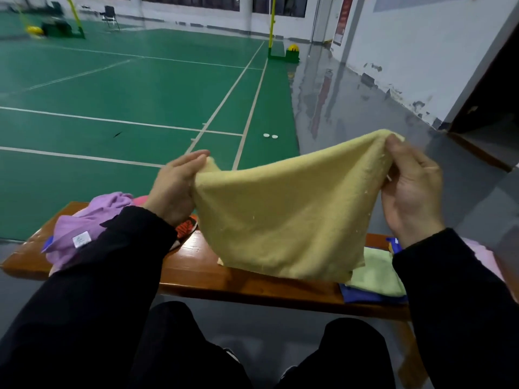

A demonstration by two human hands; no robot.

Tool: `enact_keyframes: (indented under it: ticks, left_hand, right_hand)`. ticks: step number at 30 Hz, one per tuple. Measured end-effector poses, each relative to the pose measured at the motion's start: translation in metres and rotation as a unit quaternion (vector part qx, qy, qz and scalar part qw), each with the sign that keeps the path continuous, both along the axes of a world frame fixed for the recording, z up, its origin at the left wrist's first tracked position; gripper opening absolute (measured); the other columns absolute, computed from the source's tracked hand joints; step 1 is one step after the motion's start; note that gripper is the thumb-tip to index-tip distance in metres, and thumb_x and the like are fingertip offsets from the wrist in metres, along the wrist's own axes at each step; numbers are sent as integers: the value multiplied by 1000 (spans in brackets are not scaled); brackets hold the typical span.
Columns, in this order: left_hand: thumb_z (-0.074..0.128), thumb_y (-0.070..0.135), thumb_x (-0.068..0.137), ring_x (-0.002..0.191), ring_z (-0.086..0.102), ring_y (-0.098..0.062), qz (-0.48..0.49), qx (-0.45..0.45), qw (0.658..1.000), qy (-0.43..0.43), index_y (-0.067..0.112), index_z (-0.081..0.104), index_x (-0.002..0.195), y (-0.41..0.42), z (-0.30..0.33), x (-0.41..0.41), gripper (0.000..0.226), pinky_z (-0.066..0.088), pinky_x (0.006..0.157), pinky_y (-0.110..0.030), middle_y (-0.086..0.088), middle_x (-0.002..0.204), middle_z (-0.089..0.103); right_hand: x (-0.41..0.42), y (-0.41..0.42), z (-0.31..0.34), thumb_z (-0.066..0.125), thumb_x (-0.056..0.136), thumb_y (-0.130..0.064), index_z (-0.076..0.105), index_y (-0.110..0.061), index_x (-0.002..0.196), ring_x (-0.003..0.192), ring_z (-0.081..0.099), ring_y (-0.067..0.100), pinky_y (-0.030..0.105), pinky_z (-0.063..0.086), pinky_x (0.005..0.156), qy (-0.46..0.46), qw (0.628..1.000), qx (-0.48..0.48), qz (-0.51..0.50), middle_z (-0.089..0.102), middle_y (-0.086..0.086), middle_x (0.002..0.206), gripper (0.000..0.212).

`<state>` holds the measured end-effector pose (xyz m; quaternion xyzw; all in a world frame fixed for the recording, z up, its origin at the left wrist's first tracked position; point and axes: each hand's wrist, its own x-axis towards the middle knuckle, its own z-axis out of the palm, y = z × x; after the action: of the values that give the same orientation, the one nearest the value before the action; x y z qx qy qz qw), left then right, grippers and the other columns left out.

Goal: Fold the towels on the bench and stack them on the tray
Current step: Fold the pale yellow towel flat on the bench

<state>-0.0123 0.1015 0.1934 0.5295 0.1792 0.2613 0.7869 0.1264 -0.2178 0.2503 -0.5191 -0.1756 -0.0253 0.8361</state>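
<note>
Both hands, left [175,189] and right [411,189], pinched the top corners of a yellow towel [283,217], which hung spread above the wooden bench [202,265], its lower edge touching the bench.

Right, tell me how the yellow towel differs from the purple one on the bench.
The yellow towel is lifted and stretched between the left hand and right hand; the purple towel lies untouched on the bench. The yellow one hangs spread out, only its lower edge near the bench, while the purple one is crumpled in a heap. The purple one shows a white label; the yellow shows none. Both are unfolded.
</note>
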Motion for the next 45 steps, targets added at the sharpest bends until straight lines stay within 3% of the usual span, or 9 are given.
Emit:
enact_keyframes:
  ticks: [2, 4, 10, 14, 28, 34, 41, 43, 45]
  left_hand:
    - [65, 3, 88, 109, 67, -23, -141, -98, 984, -52, 11, 61, 134, -2, 2, -8, 48, 56, 90, -31, -14, 129, 66]
    - [64, -5, 82, 110, 67, -24, -169, -62, 982, -56, 12, 60, 138, -4, 4, -9, 58, 57, 89, -29, -16, 131, 67]
    - [68, -4, 86, 89, 66, -18, 14, 132, 989, -62, 18, 78, 104, -4, 5, 3, 30, 50, 83, -29, -9, 98, 75]
    - [68, 1, 91, 96, 67, -15, 69, 209, 972, -87, 24, 78, 106, -9, 11, 9, 30, 51, 88, -26, -4, 104, 76]
    - [65, 0, 92, 85, 61, -10, 96, 103, 962, -235, 21, 70, 117, -15, 43, -24, 34, 49, 74, -23, 3, 92, 66]
    - [65, 0, 93, 92, 68, -10, 120, 126, 951, -255, 24, 72, 118, -20, 65, -25, 35, 53, 80, -23, 4, 100, 76]
    - [67, 1, 93, 82, 62, -7, 177, 151, 965, -121, 17, 68, 122, 35, 28, 56, 33, 52, 78, -21, 6, 90, 69]
    - [69, 9, 93, 96, 63, -13, 148, 190, 970, 33, 13, 62, 134, 64, -13, 86, 41, 54, 90, -29, 1, 106, 68]
    - [73, 27, 88, 124, 57, -25, 81, 258, 929, 254, 10, 50, 147, 82, -57, 97, 65, 46, 109, -43, -12, 138, 59]
  right_hand:
    - [2, -1, -2, 76, 92, -20, 76, -21, 68, 74, 61, 11, 28, 51, 71, 15, 1000, 3, -14, 64, -5, 72, 24]
    - [4, -4, -1, 77, 91, -21, 78, -21, 70, 77, 65, 12, 30, 53, 74, 29, 999, 22, -25, 68, -4, 75, 21]
    - [10, -13, -1, 77, 90, -16, 75, -17, 80, 82, 66, 13, 30, 53, 81, 41, 994, 93, -43, 69, -1, 80, 10]
    - [7, -15, -3, 76, 91, -15, 72, -18, 78, 81, 65, 12, 30, 53, 81, 37, 992, 116, -30, 68, -2, 78, 14]
    - [-24, -31, 2, 70, 95, -28, 72, -25, 72, 71, 52, 8, 28, 44, 65, -11, 998, 33, -48, 56, -9, 72, 23]
    - [-13, -21, 14, 66, 97, -14, 78, -22, 85, 84, 60, 10, 28, 51, 80, -39, 997, 55, -37, 67, -6, 84, 19]
    - [69, 34, -16, 62, 97, -7, 73, -14, 104, 87, 67, 13, 30, 57, 79, 9, 998, -67, -3, 74, 0, 96, 15]
    - [103, 56, -51, 64, 97, -14, 72, -12, 110, 90, 70, 16, 35, 57, 82, 57, 987, -150, 10, 75, 2, 101, 16]
    - [125, 71, -90, 71, 92, -27, 65, -14, 131, 111, 68, 24, 41, 54, 96, 116, 956, -269, 15, 70, 5, 127, 42]
